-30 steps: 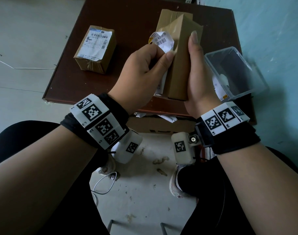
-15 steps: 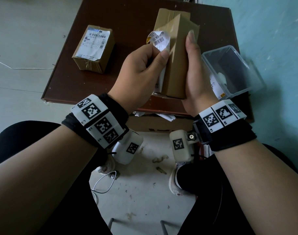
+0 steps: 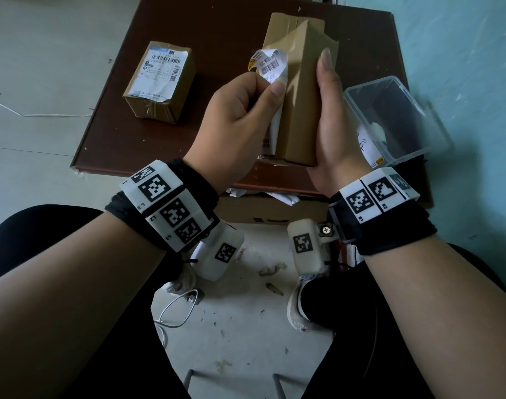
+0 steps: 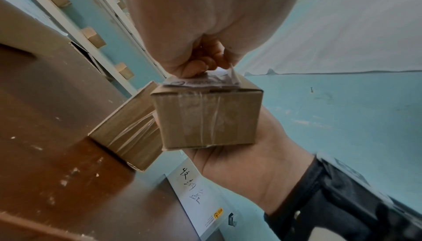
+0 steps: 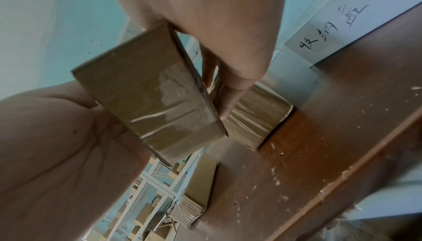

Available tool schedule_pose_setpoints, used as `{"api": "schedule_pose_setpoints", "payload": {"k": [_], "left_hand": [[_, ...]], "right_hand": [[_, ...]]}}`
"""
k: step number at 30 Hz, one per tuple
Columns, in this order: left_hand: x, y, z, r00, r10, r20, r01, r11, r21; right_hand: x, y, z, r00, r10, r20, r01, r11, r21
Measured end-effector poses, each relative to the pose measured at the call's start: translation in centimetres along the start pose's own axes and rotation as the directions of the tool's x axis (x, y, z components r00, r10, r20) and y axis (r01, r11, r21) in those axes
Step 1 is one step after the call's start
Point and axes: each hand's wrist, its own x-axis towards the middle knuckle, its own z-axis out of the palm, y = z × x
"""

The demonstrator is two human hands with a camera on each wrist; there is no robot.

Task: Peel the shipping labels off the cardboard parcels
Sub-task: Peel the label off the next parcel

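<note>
A: Which step?
B: Mid-peel: left hand (image 3: 240, 110) pinches the half-lifted label (image 3: 270, 64); right hand (image 3: 329, 119) grips the parcel (image 3: 299, 105) above the bench (image 3: 223, 30).
A: Next?
B: Probably a steady pull, low and along the cardboard.

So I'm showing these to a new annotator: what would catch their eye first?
Probably the parcel held upright in the right hand mid-frame, with the left hand pinching its half-peeled white label. Next, a second parcel lying on the brown table to the left, label intact, and a clear plastic box at the right edge.
</note>
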Motion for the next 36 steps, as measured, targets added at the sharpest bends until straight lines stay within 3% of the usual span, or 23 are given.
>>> {"api": "schedule_pose_setpoints", "payload": {"k": [16,26,33,36], "left_hand": [[-0.14,0.41,-0.08,1.000,-0.007,-0.028,0.005,0.998,-0.056],[-0.05,0.30,-0.06,0.994,-0.109,0.002,0.107,0.979,-0.175],[-0.05,0.01,0.12,0.998,-0.005,-0.070,0.004,1.000,-0.019],[-0.15,-0.06,0.04,1.000,-0.006,-0.021,0.007,0.999,0.041]], "right_hand": [[-0.08,-0.06,0.02,0.999,0.016,0.032,-0.018,0.998,0.054],[-0.18,-0.22,-0.14,1.000,0.021,0.022,-0.022,0.998,0.057],[-0.28,-0.28,0.19,1.000,-0.017,-0.003,0.017,1.000,0.012],[-0.38,-0.68,0.00,0.998,-0.042,-0.046,0.043,0.999,0.021]]}}
